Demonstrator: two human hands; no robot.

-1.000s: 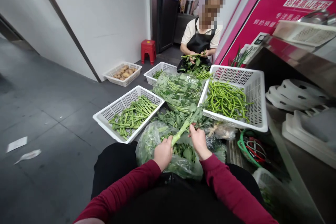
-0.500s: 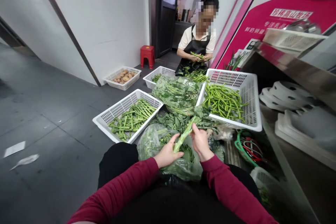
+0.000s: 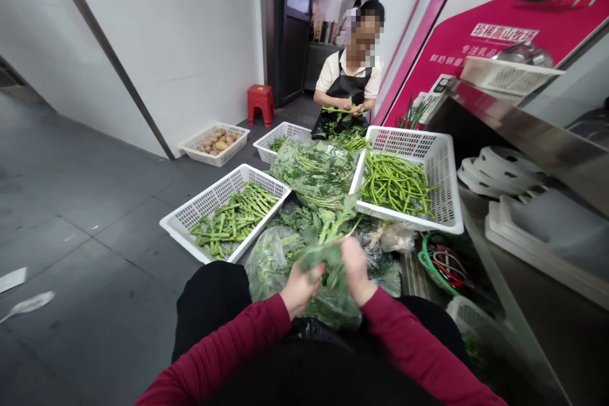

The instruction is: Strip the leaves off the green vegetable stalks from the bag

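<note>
Both my hands are at a leafy green vegetable stalk [image 3: 333, 228] above an open clear plastic bag [image 3: 271, 260] of greens between my knees. My left hand [image 3: 303, 285] is closed on the leaves on the near left side, blurred by motion. My right hand [image 3: 356, 266] is closed at the right side of the same stalk, its fingertips partly hidden. Just beyond lie loose dark leaves [image 3: 297, 222]. A white basket of cut green stems [image 3: 233, 219] stands to the left, and a white basket of long green beans [image 3: 394, 181] to the right.
A large bag of leafy greens [image 3: 314, 171] lies ahead. Behind it a co-worker [image 3: 349, 73] in a black apron handles greens. A basket of potatoes [image 3: 219, 141] and a red stool [image 3: 260, 104] stand by the wall. Stacked white trays [image 3: 547, 241] and a steel counter [image 3: 533, 120] are at right.
The thick pale stem that was in my hands is gone from them; a leafy stalk is there now. My hands have closed and moved slightly nearer me. The view has shifted a little.
</note>
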